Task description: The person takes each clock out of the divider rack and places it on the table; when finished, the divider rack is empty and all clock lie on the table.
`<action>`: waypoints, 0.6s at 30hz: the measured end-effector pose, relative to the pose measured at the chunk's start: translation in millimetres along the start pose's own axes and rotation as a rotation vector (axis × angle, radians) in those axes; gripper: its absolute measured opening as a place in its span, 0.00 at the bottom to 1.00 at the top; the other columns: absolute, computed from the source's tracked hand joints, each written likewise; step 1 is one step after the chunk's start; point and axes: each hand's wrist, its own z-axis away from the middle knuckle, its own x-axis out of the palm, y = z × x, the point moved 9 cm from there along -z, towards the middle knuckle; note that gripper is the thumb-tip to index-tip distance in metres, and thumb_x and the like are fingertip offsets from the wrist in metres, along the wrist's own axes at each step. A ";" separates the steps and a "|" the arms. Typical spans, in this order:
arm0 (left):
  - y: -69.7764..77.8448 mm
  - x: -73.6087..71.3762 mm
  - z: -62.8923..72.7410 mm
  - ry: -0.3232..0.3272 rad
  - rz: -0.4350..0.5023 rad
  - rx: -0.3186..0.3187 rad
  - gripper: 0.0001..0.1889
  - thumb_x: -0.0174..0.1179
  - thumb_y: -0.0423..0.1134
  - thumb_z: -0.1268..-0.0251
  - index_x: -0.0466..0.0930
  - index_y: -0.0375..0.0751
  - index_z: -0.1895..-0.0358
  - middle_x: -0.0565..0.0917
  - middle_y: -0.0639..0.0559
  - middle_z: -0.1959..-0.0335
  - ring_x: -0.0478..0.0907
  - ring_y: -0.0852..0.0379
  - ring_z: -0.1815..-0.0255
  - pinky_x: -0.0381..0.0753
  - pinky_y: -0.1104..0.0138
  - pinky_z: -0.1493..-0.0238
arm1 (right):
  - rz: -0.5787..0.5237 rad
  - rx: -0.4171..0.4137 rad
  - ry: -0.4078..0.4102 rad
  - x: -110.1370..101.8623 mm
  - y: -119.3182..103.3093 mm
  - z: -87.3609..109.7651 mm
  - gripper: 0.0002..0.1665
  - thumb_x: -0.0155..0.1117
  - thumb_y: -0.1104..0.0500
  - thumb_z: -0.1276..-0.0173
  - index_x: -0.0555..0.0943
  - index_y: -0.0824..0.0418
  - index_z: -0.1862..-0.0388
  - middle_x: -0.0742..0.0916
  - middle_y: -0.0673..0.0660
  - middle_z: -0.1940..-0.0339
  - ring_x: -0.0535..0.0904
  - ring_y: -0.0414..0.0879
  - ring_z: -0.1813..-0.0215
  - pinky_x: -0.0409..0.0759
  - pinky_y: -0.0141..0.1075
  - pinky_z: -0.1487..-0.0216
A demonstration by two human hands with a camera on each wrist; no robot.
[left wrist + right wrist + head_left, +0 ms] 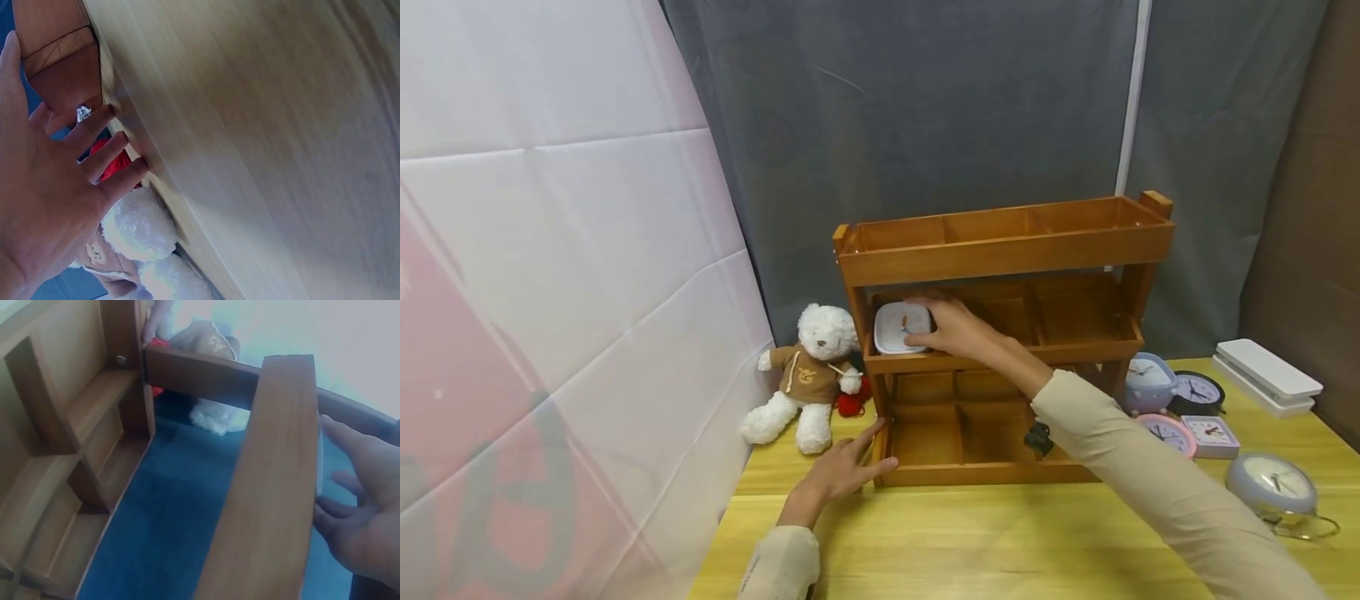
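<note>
A white square clock (893,329) with rounded corners sits in the left compartment of the middle tier of a brown wooden shelf (1007,257). My right hand (964,330) holds it from the right, thumb at the front and fingers over the top edge. In the right wrist view only the clock's thin pale edge (320,464) shows behind the tier's front board. My left hand (841,468) is at the shelf's lower left corner, its thumb and index finger spread against the wood. Its other fingertips (139,167) touch the tabletop in the left wrist view.
A white teddy bear (811,379) in a brown hoodie sits left of the shelf, beside something red (850,405). Several clocks, among them a pink-rimmed one (1165,435) and a grey twin-style round one (1272,483), lie at the right. White flat boxes (1266,375) are behind them.
</note>
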 end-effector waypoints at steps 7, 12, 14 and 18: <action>-0.8 -0.4 -1.1 0.003 -0.001 -0.011 0.45 0.50 0.78 0.33 0.53 0.69 0.16 0.72 0.34 0.26 0.68 0.29 0.27 0.69 0.33 0.33 | 0.064 0.039 -0.089 6.2 0.9 -5.6 0.51 0.76 0.51 0.31 0.62 0.68 0.19 0.70 0.68 0.22 0.69 0.63 0.25 0.70 0.55 0.26; -1.0 0.1 -1.4 0.007 -0.004 -0.005 0.45 0.51 0.77 0.32 0.52 0.69 0.16 0.72 0.35 0.26 0.71 0.31 0.29 0.70 0.34 0.33 | 0.040 0.056 -0.046 3.6 2.1 -2.4 0.51 0.78 0.52 0.33 0.63 0.66 0.19 0.69 0.68 0.22 0.64 0.62 0.22 0.65 0.55 0.23; -0.9 -0.2 -0.5 0.010 -0.003 -0.007 0.44 0.51 0.77 0.32 0.53 0.68 0.16 0.72 0.34 0.27 0.71 0.31 0.29 0.71 0.34 0.33 | 0.012 0.041 -0.015 1.7 0.9 -1.1 0.47 0.77 0.54 0.33 0.66 0.65 0.21 0.72 0.68 0.25 0.68 0.62 0.26 0.70 0.55 0.28; -1.0 0.2 0.6 0.007 -0.002 -0.020 0.45 0.51 0.77 0.33 0.53 0.69 0.16 0.72 0.34 0.26 0.71 0.31 0.29 0.70 0.34 0.33 | -0.046 0.005 0.038 -2.1 0.0 1.5 0.39 0.74 0.58 0.30 0.71 0.62 0.24 0.77 0.66 0.33 0.76 0.58 0.39 0.78 0.53 0.40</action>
